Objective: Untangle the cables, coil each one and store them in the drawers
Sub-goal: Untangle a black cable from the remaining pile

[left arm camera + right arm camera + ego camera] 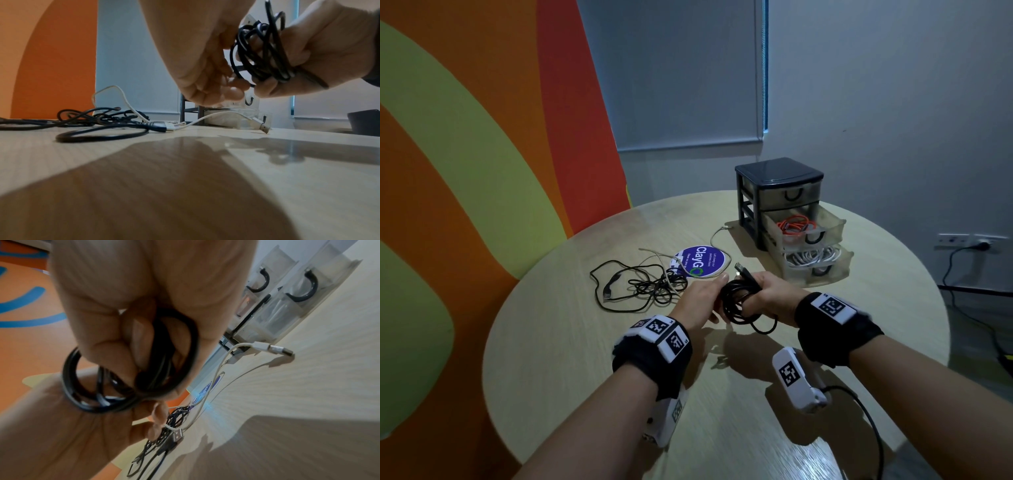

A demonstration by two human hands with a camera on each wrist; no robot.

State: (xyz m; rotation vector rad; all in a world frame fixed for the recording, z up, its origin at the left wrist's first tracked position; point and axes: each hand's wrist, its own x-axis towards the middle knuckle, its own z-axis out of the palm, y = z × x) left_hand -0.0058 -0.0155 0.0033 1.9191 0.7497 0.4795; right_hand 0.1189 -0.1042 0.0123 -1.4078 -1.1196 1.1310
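Right hand point(767, 294) is gripping a coiled black cable point(739, 305) just in front of the drawer unit point(779, 192), its USB plug point(743, 270) sticking up and toward the unit. Left hand point(700, 301) is touching the coil, fingers extended. Two cables, one black point(619, 287) and one white point(717, 240), are lying tangled left of the unit. Three drawers: the lower two are sitting open, holding one orange cable point(796, 224) and one white cable point(810, 257).
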